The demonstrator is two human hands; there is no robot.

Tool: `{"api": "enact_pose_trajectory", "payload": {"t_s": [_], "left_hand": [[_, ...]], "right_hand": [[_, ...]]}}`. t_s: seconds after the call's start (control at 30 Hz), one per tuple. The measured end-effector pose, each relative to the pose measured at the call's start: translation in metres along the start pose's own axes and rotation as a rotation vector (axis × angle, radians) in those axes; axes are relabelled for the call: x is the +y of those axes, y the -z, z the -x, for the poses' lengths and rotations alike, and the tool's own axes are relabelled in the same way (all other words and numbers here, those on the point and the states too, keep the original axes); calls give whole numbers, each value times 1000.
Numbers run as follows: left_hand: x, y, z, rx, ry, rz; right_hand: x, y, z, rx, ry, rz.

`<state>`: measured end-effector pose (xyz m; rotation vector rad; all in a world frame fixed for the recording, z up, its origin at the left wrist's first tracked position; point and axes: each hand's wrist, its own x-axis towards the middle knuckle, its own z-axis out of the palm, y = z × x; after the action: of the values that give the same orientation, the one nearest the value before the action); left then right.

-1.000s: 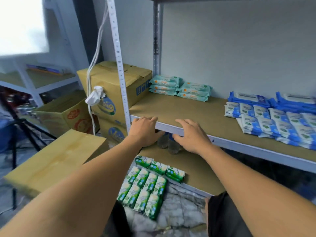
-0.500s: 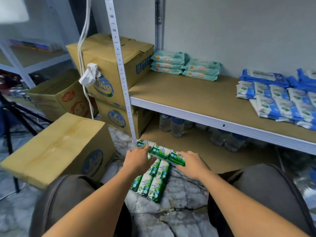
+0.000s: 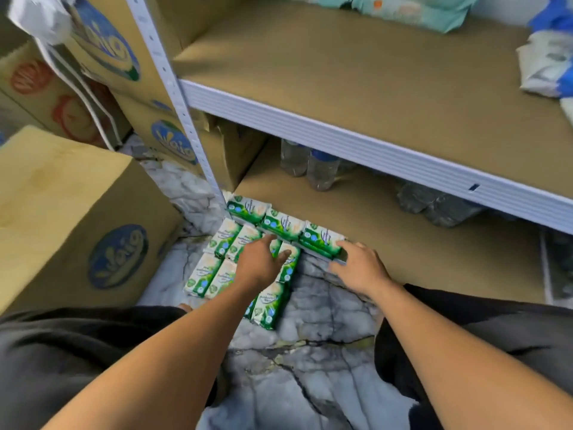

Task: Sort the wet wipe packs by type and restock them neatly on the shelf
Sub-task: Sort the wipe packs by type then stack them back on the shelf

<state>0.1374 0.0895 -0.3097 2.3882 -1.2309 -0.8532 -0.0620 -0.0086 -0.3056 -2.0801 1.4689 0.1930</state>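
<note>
Both forearms (image 3: 173, 346) are bare, from the left grip (image 3: 260, 265) and the right grip (image 3: 359, 268) back to the lower edge of the view. Behind and below the left grip, dark charcoal cloth (image 3: 77, 352) covers the leg, matt and softly creased. Behind the right grip the other leg wears the same dark cloth, with shallow folds and a slightly paler grey sheen along its upper side.

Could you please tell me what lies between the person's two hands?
In the head view, a green wet wipe pack lies right by the left hand, then bare marble floor reaches to the right hand.
</note>
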Motion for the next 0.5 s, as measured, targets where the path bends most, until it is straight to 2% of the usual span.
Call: {"api": "enact_pose_trajectory", "payload": {"t_s": [0.17,0.5], "left_hand": [[0,-39,-36,45,210,339],[3,-88,-100,211,563,768]], "right_hand": [[15,-14,-49,19,-48,1],[38,-48,-100,124,-110,-155]]}}
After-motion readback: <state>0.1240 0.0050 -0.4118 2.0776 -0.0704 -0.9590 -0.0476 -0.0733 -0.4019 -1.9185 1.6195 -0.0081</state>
